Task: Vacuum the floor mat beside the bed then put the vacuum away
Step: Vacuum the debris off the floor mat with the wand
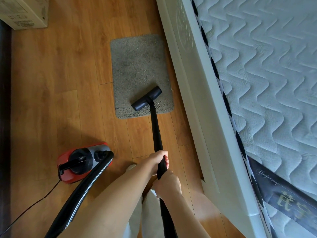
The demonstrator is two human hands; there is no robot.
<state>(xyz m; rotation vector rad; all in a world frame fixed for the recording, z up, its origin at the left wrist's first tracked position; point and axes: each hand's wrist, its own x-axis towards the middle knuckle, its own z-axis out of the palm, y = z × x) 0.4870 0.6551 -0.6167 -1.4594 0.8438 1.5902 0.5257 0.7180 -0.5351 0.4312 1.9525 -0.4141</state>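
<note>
A grey shaggy floor mat (139, 66) lies on the wooden floor beside the white bed frame (202, 93). The vacuum's black floor head (146, 98) rests on the mat's near right part. Its black wand (156, 131) runs back to me. My left hand (158, 159) grips the wand higher up, and my right hand (169, 183) grips it just below, closer to my body. The red and grey vacuum body (82, 163) sits on the floor to my left, with its ribbed black hose (80, 198) curving toward me.
A bare quilted mattress (267, 79) lies on the bed at right. A cardboard box (24, 12) stands at the far left. The vacuum's power cord (32, 205) trails across the floor at lower left. A dark furniture edge (4, 117) runs along the left side.
</note>
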